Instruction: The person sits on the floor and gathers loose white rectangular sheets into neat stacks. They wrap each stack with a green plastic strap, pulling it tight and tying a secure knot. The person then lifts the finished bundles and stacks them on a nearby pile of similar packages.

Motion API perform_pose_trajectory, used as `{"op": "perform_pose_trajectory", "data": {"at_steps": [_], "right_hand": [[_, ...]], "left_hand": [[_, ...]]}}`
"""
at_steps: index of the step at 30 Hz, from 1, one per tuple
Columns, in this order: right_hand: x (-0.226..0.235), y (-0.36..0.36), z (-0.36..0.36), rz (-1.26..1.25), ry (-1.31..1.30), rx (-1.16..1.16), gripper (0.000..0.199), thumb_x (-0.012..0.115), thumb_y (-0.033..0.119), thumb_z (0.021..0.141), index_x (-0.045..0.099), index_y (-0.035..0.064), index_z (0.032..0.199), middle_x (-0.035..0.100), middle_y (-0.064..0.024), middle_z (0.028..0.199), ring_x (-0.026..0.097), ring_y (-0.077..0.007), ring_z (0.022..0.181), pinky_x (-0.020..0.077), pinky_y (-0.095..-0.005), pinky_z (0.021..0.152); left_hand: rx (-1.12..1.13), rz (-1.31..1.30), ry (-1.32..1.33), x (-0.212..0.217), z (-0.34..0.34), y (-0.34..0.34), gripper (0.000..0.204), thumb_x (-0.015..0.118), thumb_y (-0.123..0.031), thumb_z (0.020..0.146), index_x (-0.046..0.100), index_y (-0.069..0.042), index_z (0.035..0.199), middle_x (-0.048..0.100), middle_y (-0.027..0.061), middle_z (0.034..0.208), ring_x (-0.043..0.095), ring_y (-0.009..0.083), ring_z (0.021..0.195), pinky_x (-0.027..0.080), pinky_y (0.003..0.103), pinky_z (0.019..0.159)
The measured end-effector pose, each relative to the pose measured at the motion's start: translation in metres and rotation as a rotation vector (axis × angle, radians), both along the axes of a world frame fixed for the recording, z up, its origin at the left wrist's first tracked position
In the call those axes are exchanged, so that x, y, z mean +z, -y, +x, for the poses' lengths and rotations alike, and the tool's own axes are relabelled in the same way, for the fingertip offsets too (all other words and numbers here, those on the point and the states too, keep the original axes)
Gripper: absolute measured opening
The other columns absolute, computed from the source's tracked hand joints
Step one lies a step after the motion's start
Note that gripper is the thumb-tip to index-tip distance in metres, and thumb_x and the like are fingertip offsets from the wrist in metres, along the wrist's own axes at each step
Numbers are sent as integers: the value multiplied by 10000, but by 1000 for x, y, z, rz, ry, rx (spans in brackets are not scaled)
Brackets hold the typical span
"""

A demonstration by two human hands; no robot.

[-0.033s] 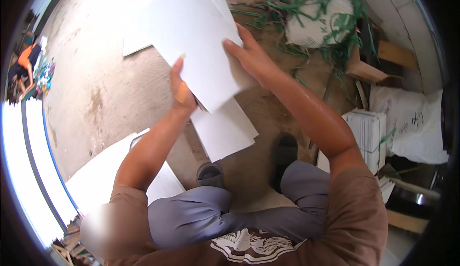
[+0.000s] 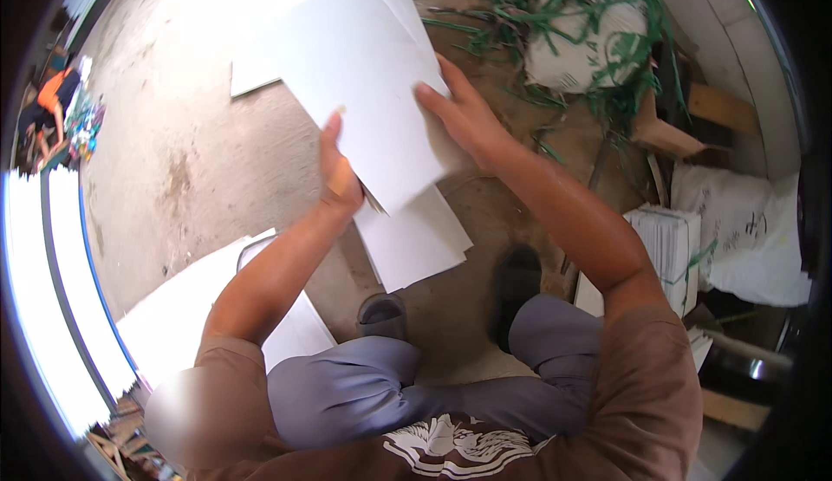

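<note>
Nearest the camera: the person's knees in grey trousers (image 2: 364, 394) and two dark shoes (image 2: 517, 277) planted on the concrete floor (image 2: 191, 169). A white sheet (image 2: 173, 316) lies flat on the floor beside the left forearm. Above the shoes, the left hand (image 2: 340, 178) grips the left edge of a fanned stack of white sheets (image 2: 364, 82), thumb on top and fingers closed under it. The right hand (image 2: 464, 117) presses on the stack's right edge, fingers extended flat against the top sheet. The stack is held in the air, tilted, over the floor. A bound bundle of paper (image 2: 672, 238) stands at the right. Farther off, tangled green strapping (image 2: 563, 4) covers a white sack (image 2: 581, 48). A second person (image 2: 48, 104) crouches at the far left.
</note>
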State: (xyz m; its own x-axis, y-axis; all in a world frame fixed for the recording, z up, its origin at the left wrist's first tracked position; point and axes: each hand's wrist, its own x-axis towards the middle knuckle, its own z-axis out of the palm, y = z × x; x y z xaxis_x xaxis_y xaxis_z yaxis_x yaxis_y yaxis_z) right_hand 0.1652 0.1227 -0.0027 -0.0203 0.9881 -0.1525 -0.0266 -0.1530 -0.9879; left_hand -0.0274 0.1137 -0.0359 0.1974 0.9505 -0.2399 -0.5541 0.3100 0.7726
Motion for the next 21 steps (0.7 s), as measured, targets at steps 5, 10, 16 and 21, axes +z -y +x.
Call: {"op": "perform_pose_trajectory", "data": {"at_steps": [5,10,16,21], "right_hand": [[-49,77,-10,-151,63,81,702,598,282,1017,270,-42,1547,438,-219,1513,459,-271,1363,381,-377,1116],[-58,140,-20,-322,624,134,759,582,414,987,289,1,1552,421,-277,1500,437,-390,1386,350,-448,1144],[-96,105,-9,-432,531,57,865,567,588,941,323,20,1546,405,-248,1521,464,-396,1356,370,-473,1128],[-92,56,-29,-745,-331,138,890,463,706,956,367,42,1541,418,-183,1541,466,-318,1361,375,-450,1126]], "left_hand": [[42,243,-683,-47,-64,62,693,259,-538,1050,299,-27,1517,381,189,1514,373,313,1412,277,426,1191],[30,88,-750,-70,-82,99,784,197,-634,1030,185,-72,1576,265,171,1593,276,306,1470,203,426,1220],[108,-166,-528,-95,-68,111,858,160,-713,1013,123,-108,1620,203,134,1652,207,264,1518,166,394,1240],[26,-357,69,-89,-46,102,904,168,-783,970,291,-119,1571,403,102,1549,386,250,1424,314,398,1181]]}}
